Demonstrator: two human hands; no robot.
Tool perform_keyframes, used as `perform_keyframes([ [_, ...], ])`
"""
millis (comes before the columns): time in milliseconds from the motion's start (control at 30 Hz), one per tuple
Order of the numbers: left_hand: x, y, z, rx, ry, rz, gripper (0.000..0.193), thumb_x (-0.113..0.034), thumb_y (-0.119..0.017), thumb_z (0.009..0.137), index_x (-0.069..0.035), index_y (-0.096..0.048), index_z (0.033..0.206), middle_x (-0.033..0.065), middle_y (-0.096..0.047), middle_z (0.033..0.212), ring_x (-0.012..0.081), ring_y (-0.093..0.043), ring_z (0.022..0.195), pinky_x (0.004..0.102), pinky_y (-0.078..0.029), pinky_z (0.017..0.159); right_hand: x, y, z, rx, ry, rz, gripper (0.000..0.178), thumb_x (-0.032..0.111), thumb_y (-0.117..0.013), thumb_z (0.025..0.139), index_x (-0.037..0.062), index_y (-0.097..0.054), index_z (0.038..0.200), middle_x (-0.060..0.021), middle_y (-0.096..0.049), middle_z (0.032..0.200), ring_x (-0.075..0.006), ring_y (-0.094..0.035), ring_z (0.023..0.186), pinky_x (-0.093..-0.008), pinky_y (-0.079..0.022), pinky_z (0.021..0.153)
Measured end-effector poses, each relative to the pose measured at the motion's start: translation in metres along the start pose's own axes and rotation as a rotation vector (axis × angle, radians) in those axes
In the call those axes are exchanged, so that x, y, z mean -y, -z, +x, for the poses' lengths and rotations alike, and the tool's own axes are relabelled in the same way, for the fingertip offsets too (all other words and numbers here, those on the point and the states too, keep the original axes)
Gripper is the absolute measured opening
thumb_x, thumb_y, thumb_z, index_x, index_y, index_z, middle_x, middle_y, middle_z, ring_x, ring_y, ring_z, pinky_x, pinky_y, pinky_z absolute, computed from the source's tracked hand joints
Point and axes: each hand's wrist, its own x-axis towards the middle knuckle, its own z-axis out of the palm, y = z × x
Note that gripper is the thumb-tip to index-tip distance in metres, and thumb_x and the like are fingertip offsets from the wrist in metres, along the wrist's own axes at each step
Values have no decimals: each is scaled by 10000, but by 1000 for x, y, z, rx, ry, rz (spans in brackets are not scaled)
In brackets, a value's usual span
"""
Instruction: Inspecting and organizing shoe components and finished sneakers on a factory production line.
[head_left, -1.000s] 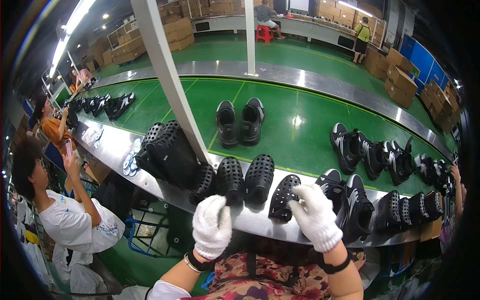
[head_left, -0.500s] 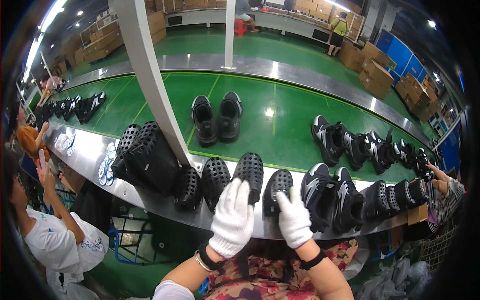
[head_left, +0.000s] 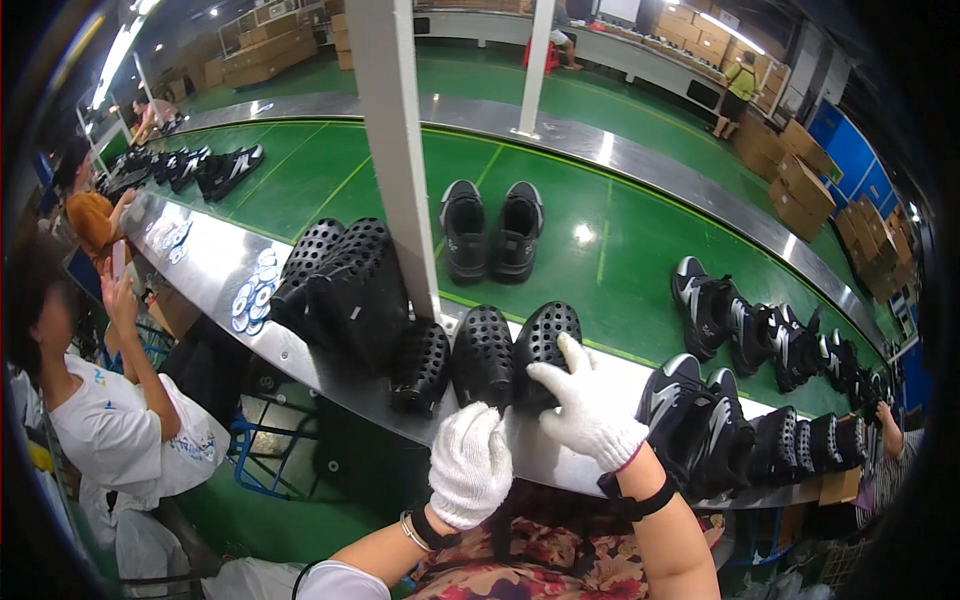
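Note:
Three black perforated shoe inserts stand on the metal ledge: a left one point(head_left: 419, 368), a middle one point(head_left: 484, 350) and a right one point(head_left: 548, 335). My left hand point(head_left: 470, 468), in a white knit glove, is closed just below the middle insert, its fingers bunched together; whatever they may hold is hidden. My right hand point(head_left: 592, 408), gloved alike, lies against the near side of the right insert with thumb and fingers apart. Beyond the inserts, a pair of black sneakers, a left shoe point(head_left: 463, 235) and a right shoe point(head_left: 517, 235), stands on the green belt.
A white post point(head_left: 400, 150) rises behind the left insert, beside a large black perforated piece point(head_left: 355, 290). Round white-and-blue discs point(head_left: 256, 292) lie on the ledge. Black-and-white sneakers point(head_left: 690, 420) stand right of my hand. A person point(head_left: 125, 420) is at the left with a phone.
My view has turned left. My left hand has drawn back and bunched its fingers. My right hand has moved left to the right insert; the insert formerly under it no longer shows.

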Motion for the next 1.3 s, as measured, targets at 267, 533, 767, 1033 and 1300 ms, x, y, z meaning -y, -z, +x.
perform_keyframes([
  [267, -3, -9, 1, -3, -104, -59, 446, 29, -742, 817, 64, -624, 1245, 219, -647, 1233, 405, -667, 1052, 464, -568, 921, -9, -33, -30, -261, 0, -35, 545, -17, -656, 708, 171, -738, 1213, -283, -608, 1358, -505, -587, 1205, -550, -546, 970],
  [533, -17, -24, -39, 352, 4, -158, 913, -222, -878, 707, 51, -457, 1470, 281, -524, 1419, 453, -544, 1298, 519, -477, 1090, 17, 61, -79, 160, -229, 223, 716, 418, -826, 850, 154, -585, 1470, -331, -506, 1475, -516, -550, 1332, -535, -508, 1065],
  [767, -9, -39, -46, 522, 56, -70, 954, -193, -814, 778, 48, -337, 1568, 294, -526, 1402, 449, -569, 1244, 495, -494, 1054, -40, -12, -24, 39, -510, 537, 801, 410, -790, 896, -38, -501, 1494, -289, -578, 1450, -385, -553, 1363, -437, -424, 1159],
  [1033, -21, -15, -35, 304, -93, -56, 778, -51, -734, 794, 52, -459, 1515, 318, -565, 1324, 445, -646, 1039, 467, -571, 901, -24, 4, -47, -129, -657, 1324, 718, 200, -782, 904, -9, -479, 1520, -166, -587, 1381, -259, -584, 1243, -377, -464, 1100],
  [1300, 11, 6, 28, 83, 124, 39, 810, -119, -844, 795, 80, -468, 1484, 291, -592, 1324, 450, -607, 1136, 491, -515, 992, 13, 24, 84, 8, -299, 920, 802, 357, -767, 879, -14, -474, 1527, -224, -608, 1431, -301, -608, 1289, -358, -450, 1117],
])
